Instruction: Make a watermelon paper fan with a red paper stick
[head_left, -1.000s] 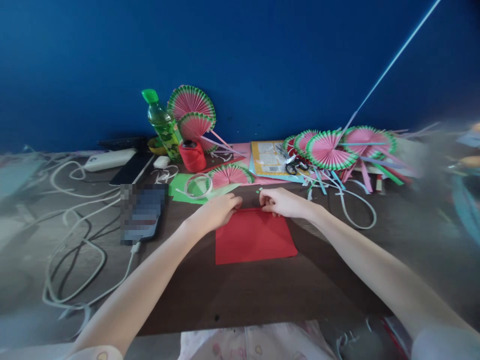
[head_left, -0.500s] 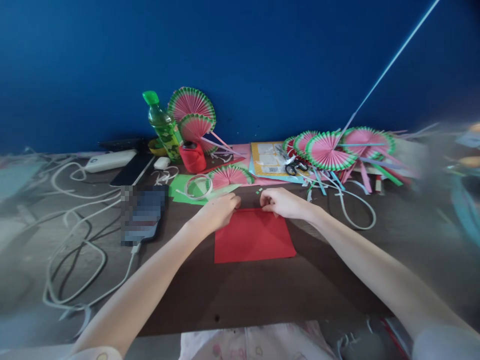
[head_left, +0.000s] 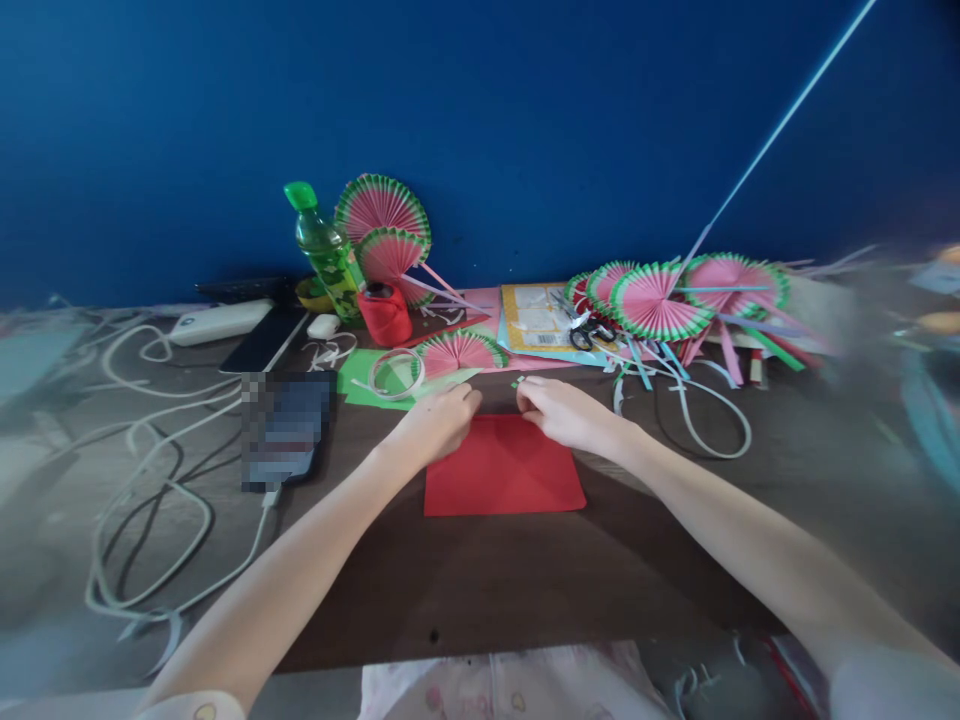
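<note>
A red sheet of paper lies flat on the dark table in front of me. My left hand pinches its far edge at the left, fingers curled together. At the far edge on the right my right hand pinches the same sheet, fingers closed on the paper. Both hands sit close together, a small gap between them.
Pink-and-green pleated paper fans and paper strips lie at the back right, with scissors on a yellow pad. A green bottle, red holder, tape ring, phone and white cables fill the left.
The red sheet has slid slightly away from me and to the left under both hands. The hands stay pinched on its far edge.
</note>
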